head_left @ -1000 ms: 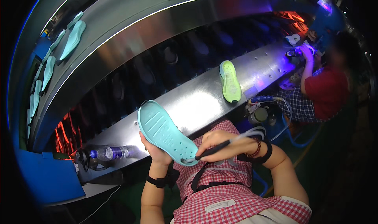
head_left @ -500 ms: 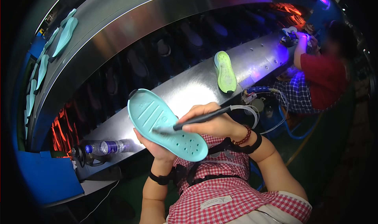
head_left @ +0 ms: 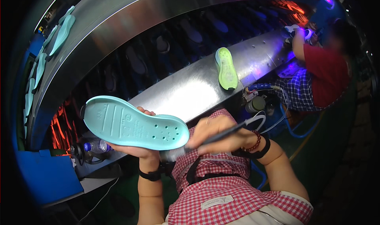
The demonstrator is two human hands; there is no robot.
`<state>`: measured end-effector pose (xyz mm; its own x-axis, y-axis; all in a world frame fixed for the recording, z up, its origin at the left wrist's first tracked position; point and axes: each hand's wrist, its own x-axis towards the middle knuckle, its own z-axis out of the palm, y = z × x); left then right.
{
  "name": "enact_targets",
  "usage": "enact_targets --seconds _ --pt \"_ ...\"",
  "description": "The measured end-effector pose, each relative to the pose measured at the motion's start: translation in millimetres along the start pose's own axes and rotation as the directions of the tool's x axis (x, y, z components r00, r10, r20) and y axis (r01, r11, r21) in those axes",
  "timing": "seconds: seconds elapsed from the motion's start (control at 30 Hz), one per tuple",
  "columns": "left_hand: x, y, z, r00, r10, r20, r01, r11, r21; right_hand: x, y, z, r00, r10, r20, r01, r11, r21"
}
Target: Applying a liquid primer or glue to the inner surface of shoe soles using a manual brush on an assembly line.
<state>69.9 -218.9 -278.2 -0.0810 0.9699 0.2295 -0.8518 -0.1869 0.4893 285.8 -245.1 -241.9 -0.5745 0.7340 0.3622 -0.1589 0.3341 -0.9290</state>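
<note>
My left hand (head_left: 136, 151) grips the sole (head_left: 136, 124) from beneath, in front of the bench (head_left: 182, 91); my right hand (head_left: 215, 133) closes round the brush (head_left: 223, 135), its blurred tip by the sole's lower edge (contact cannot be told). The sole is turquoise, dark-tipped, grooved at one end, pierced at the other, and partly hides a bottle (head_left: 98, 146). Beyond: a green sole (head_left: 227, 69) on the bench; a belt (head_left: 85, 17) bearing turquoise soles (head_left: 62, 34).

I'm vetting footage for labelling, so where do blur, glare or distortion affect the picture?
Head view: right hand and black-handled tool motion-blurred; head view: white glare on the metal ledge; head view: conveyor looks bowed, corners dark.
</note>
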Motion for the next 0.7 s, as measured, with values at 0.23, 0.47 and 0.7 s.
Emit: enact_targets --seconds 0.23,0.47,0.7 --pt "4 8 10 1.000 0.000 0.027 -0.001 0.999 0.034 -1 7 -4 1.000 -0.007 0.016 0.005 0.991 0.133" --pt "6 8 15 0.999 0.007 -0.045 -0.001 0.992 0.129 0 9 0 0.998 0.070 0.001 -0.070 0.997 0.044" --pt "10 8 26 0.985 -0.075 -0.157 0.086 0.994 0.063 -1 22 -2 0.934 0.342 -0.107 -0.242 0.823 0.514"
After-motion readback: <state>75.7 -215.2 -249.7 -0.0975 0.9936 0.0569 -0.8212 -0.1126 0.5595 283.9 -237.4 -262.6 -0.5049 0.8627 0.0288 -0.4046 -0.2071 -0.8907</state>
